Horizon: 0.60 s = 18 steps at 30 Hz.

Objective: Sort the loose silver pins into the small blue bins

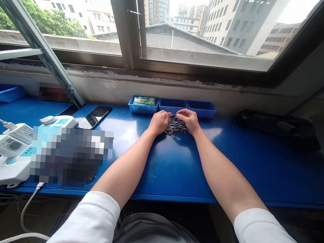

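A pile of thin dark and silvery pieces [175, 126] lies on the blue tabletop between my two hands. My left hand [159, 122] is at the pile's left edge, its fingers curled and pressed together; whatever they pinch is too small to name. On the other side, my right hand [188, 120] is closed with thumb and index finger together above the pile, and its hold is also too small to make out. Just behind my hands are a blue bin with green and silvery parts [143, 108], a middle blue bin [172, 109] and a right blue bin [200, 112].
A black phone [99, 116] lies left of the bins. Nearer left are a white power strip [12, 166] with chargers and a blurred item [72, 157]. A black case [279, 127] sits at the right; another blue tray [3, 92] is far left.
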### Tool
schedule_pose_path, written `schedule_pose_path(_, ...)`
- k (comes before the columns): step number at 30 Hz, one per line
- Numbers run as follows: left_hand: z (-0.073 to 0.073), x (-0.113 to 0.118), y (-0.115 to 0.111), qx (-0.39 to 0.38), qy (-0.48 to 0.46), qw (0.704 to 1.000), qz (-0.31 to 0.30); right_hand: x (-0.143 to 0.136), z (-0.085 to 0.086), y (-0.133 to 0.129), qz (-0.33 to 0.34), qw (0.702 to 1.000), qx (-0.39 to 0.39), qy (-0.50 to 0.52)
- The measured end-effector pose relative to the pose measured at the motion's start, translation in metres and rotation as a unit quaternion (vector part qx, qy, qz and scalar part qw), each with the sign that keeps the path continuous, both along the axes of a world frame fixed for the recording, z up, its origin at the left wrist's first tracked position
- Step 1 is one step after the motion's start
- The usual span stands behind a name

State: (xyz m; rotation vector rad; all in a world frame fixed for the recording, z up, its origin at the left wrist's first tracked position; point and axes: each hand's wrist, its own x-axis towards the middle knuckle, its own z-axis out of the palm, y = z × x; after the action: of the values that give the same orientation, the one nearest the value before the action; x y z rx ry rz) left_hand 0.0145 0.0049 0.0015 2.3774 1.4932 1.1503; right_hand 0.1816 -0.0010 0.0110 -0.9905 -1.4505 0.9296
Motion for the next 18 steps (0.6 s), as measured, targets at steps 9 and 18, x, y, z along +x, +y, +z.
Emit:
schedule_pose_path(9,0.001,0.000,-0.002,-0.005,-0.010,1.000,0.029,0.005,-0.002,0.004,-0.036,0.999,-0.012,0.028)
schedule_pose_path(18,-0.003,-0.005,0.006,-0.027,-0.016,0.996,0.087,0.022,-0.009,0.023,-0.188,0.981,0.023,0.039)
